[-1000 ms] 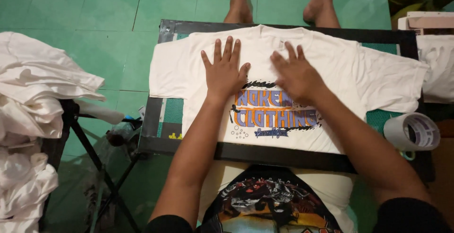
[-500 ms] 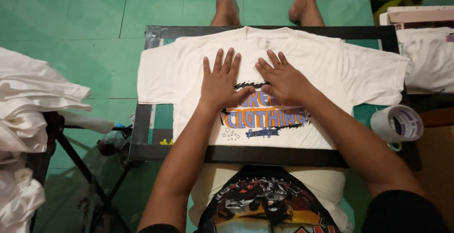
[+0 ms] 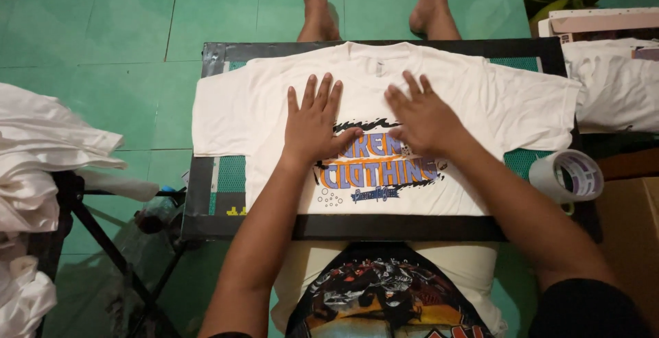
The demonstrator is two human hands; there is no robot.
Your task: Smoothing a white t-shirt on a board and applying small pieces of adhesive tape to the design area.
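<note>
Hands lie flat, fingers spread, gripping nothing: left hand (image 3: 312, 126) and right hand (image 3: 423, 118) press the white shirt (image 3: 261, 105) onto the black-framed table (image 3: 206, 207), likely holding its print smooth. Tape roll (image 3: 567, 175) sits just right.

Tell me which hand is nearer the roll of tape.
Right. The right hand lies flat on the white T-shirt, the roll of tape off to its right; the left hand is farther left.

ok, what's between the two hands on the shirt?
Head view: only the white t-shirt shows between left hand and right hand: bare fabric up top, the printed graphic lower down.
</note>
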